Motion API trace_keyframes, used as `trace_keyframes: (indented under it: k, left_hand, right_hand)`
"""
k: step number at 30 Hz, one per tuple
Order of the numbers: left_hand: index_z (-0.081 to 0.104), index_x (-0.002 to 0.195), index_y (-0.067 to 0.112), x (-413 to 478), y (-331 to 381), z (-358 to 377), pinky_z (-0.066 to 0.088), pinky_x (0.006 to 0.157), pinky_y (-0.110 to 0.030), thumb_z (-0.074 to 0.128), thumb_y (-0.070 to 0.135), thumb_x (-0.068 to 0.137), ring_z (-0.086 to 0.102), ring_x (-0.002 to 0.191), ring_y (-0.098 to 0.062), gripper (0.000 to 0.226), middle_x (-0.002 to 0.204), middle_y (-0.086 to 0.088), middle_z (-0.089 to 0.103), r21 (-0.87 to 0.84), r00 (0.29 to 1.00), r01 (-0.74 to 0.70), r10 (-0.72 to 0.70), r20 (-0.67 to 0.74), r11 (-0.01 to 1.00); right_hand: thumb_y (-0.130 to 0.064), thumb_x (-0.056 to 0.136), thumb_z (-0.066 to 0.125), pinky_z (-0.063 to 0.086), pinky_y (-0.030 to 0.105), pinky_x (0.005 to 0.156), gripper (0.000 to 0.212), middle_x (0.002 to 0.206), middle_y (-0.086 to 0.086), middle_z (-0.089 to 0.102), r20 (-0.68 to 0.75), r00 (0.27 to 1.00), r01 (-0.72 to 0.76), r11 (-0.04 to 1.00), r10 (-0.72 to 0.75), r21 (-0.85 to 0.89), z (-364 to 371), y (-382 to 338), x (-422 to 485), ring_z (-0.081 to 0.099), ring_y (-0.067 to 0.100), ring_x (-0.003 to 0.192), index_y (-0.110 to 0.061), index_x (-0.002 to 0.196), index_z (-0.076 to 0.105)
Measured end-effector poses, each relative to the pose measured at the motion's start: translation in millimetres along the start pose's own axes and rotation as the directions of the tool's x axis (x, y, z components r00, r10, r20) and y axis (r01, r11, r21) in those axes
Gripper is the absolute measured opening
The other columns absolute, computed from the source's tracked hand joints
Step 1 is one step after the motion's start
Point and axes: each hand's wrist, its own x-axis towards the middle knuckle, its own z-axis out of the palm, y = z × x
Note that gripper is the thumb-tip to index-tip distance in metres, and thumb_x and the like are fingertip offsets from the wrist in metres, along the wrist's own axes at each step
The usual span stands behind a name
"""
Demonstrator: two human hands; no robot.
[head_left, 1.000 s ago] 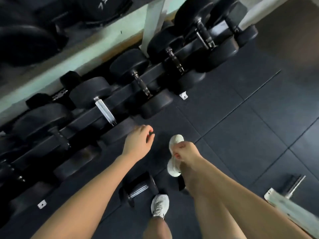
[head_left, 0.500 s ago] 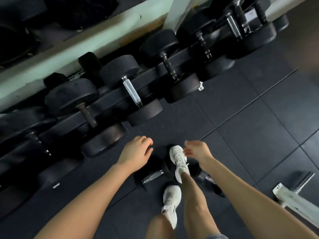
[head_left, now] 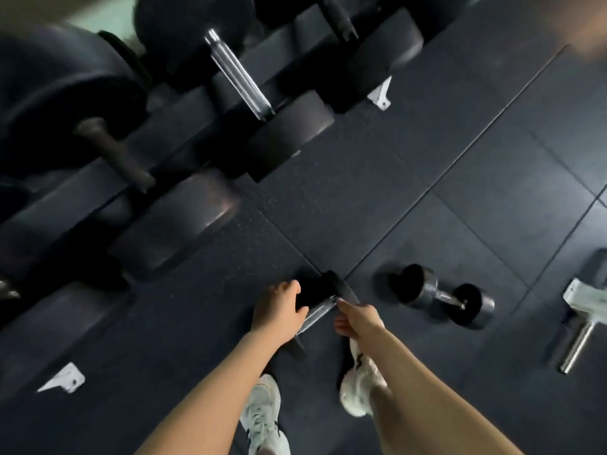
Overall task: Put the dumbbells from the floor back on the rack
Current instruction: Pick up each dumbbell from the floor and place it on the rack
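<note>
Lying at the left hand [head_left: 277, 310]: black-ended dumbbell [head_left: 320, 311], chrome handle.

Left hand [head_left: 279, 309], right hand [head_left: 358, 318] reach down together

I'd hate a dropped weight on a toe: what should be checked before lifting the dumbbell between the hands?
1. Left hand gripping the near dumbbell: cannot tell; it lies against the handle, grip hidden.
2. Right hand on its far head: cannot tell; it reaches the head.
3. Shoes clear: not ok; the right shoe sits close beside it.
4. Floor mat toward the rack clear: ok.
5. Free slot on the rack: cannot tell; blurred.
6. Second dumbbell out of the way: ok; apart, to the right.
</note>
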Motion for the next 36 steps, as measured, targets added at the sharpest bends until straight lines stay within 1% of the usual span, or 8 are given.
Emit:
trace_keyframes:
  k: [5,8,12,18,24,30,33,36]
  left_hand:
    - [0.051,0.119,0.013,54,-25,93,0.046,0.095,-0.036,0.064,0.034,0.083,0.054,0.116,-0.026,0.043,0.125,-0.008,0.057,0.129,0.982,0.051,-0.073,0.173,0.99]
    - [0.044,0.129,0.013,92,-34,143,0.046,0.096,-0.036,0.066,0.032,0.083,0.051,0.121,-0.027,0.054,0.132,-0.009,0.052,0.163,0.954,0.107,-0.147,0.26,0.981]
    - [0.04,0.133,0.01,136,-44,190,0.047,0.095,-0.036,0.065,0.023,0.084,0.054,0.121,-0.03,0.056,0.132,-0.013,0.054,0.123,0.907,0.199,-0.23,0.352,0.972]
    - [0.054,0.122,0.007,158,-61,217,0.053,0.089,-0.036,0.068,0.024,0.082,0.062,0.108,-0.032,0.046,0.118,-0.01,0.064,0.036,0.861,0.308,-0.295,0.415,0.951]
    - [0.054,0.125,0.007,142,-50,206,0.046,0.09,-0.029,0.066,0.033,0.083,0.058,0.116,-0.028,0.051,0.126,-0.012,0.062,0.032,0.872,0.325,-0.312,0.376,0.945]
    - [0.063,0.097,0.013,93,-10,163,0.044,0.07,-0.028,0.069,0.042,0.078,0.064,0.092,-0.025,0.035,0.098,-0.007,0.069,0.001,0.866,0.322,-0.295,0.403,0.947]
    - [0.064,0.103,0.011,56,31,130,0.046,0.077,-0.031,0.069,0.037,0.079,0.063,0.097,-0.026,0.036,0.101,-0.009,0.069,-0.04,0.866,0.325,-0.281,0.413,0.945]
    - [0.063,0.107,0.009,16,81,92,0.049,0.087,-0.036,0.071,0.035,0.078,0.063,0.098,-0.025,0.04,0.103,-0.009,0.068,-0.089,0.861,0.342,-0.274,0.428,0.936]
  right_hand:
    - [-0.029,0.083,0.069,0.031,0.026,0.043,0.04,0.043,0.001,0.042,-0.064,0.996,-0.07,0.998,0.07,-0.008,9,57,90,0.038,0.015,0.041,-0.015,0.053,0.047]
    - [-0.036,0.081,0.07,0.036,0.029,0.054,0.049,0.045,0.002,0.041,-0.043,0.991,-0.128,0.992,0.129,0.012,19,80,141,0.04,0.017,0.047,-0.014,0.048,0.042]
    - [-0.034,0.08,0.074,0.052,0.041,0.076,0.033,0.075,0.013,0.063,0.038,0.984,-0.18,0.963,0.176,0.203,38,98,191,0.061,0.027,0.074,-0.005,0.071,0.06]
    - [-0.011,0.088,0.064,0.05,0.036,0.067,0.008,0.08,0.009,0.063,0.141,0.978,-0.203,0.837,0.152,0.507,51,106,224,0.061,0.021,0.073,-0.01,0.081,0.062]
    - [-0.01,0.088,0.064,0.05,0.033,0.065,0.008,0.079,0.009,0.064,0.139,0.98,-0.193,0.835,0.141,0.515,47,101,208,0.061,0.02,0.072,-0.01,0.081,0.062]
    - [-0.009,0.089,0.062,0.047,0.029,0.057,0.012,0.074,0.008,0.061,0.125,0.983,-0.181,0.836,0.135,0.519,13,73,135,0.058,0.018,0.067,-0.011,0.078,0.059]
    - [-0.009,0.088,0.064,0.043,0.021,0.045,0.015,0.07,0.005,0.06,0.113,0.985,-0.17,0.855,0.131,0.491,-18,49,80,0.056,0.015,0.06,-0.012,0.075,0.058]
    - [-0.014,0.087,0.067,0.045,0.023,0.05,0.008,0.075,0.005,0.061,0.083,0.989,-0.144,0.877,0.119,0.458,-57,18,16,0.057,0.015,0.063,-0.008,0.087,0.061]
